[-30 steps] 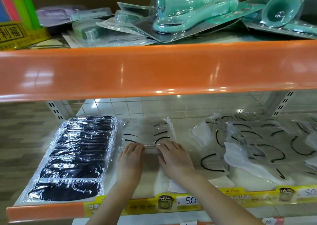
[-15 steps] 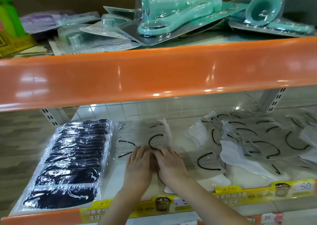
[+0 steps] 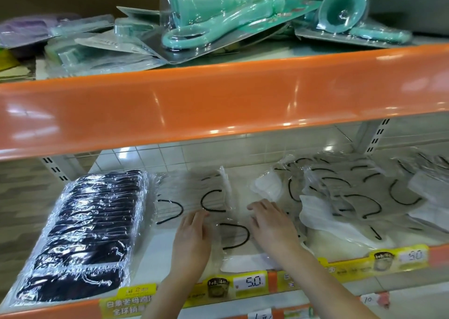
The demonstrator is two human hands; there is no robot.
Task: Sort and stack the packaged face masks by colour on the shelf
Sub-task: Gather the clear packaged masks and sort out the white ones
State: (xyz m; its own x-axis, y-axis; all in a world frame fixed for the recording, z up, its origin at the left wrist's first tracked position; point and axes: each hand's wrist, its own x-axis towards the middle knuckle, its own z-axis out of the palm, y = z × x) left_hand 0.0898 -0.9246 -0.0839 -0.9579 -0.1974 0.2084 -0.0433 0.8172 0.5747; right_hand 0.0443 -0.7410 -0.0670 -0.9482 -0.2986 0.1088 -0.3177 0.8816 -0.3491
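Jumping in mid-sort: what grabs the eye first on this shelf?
The glossy orange shelf edge across the middle, with teal blister-packed tools heaped above it. Below, a neat row of black masks at left contrasts with a loose pile of white masks at right; both hands lie between them.

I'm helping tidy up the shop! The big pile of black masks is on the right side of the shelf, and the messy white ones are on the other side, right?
Not quite. The head view shows the stack of black masks on the left side of the shelf, not the right. The messy white masks lie on the right side.
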